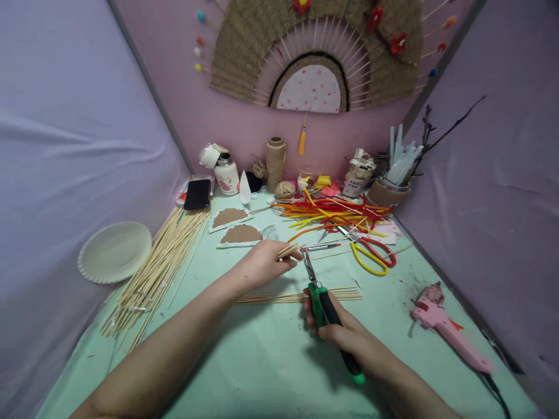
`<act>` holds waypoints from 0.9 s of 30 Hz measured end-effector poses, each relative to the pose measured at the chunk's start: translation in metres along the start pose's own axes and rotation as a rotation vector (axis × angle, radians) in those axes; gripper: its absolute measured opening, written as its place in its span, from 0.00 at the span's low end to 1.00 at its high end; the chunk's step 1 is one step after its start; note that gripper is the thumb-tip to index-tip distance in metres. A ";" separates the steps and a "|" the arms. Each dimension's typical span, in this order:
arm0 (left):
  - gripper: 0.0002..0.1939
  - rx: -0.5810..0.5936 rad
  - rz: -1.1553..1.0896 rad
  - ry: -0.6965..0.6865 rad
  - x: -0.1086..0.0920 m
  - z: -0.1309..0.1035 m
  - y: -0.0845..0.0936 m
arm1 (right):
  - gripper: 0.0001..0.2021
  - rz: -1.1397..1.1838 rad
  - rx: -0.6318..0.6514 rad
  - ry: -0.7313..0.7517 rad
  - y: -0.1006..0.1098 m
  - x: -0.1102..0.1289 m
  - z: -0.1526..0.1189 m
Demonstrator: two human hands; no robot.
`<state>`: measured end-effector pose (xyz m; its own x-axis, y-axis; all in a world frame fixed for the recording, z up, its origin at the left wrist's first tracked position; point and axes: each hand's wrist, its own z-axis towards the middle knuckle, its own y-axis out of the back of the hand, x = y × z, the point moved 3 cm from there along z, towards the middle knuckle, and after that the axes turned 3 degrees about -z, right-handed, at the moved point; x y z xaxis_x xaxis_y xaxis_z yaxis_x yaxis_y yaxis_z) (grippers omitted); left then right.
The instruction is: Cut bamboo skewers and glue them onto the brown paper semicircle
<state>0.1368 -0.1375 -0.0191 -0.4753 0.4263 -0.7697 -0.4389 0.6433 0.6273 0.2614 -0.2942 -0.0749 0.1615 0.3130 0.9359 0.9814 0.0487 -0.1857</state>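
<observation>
My left hand (pixel 266 265) is closed on a few short thin wooden sticks (pixel 288 251), whose ends stick out past the fingers. Wrapped round the green and black handles of a pair of cutting shears (pixel 325 308) is my right hand (pixel 345 329). The shears point away from me, and their metal blades are beside the fingertips of my left hand. Whether a stick lies between the blades I cannot tell. Under and behind my hands, several long wooden sticks (pixel 257 299) lie side by side on the green tabletop (pixel 244 361), partly hidden by my right hand.
At left lie a big bundle of sticks (pixel 174 250), a white plate (pixel 114 253) and a phone (pixel 198 194). Coloured pipe cleaners (pixel 323 210) and scissors (pixel 371 256) lie behind my hands. A pink glue gun (pixel 454 331) is at right. Twine (pixel 275 163) and jars (pixel 386 192) stand along the back.
</observation>
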 end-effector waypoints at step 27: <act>0.14 -0.002 0.020 -0.049 0.004 0.000 -0.008 | 0.20 -0.021 -0.024 -0.012 -0.001 0.004 0.000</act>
<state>0.1384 -0.1417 -0.0272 -0.4459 0.4699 -0.7618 -0.4310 0.6332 0.6428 0.2611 -0.2929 -0.0713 0.1398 0.3230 0.9360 0.9868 0.0328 -0.1587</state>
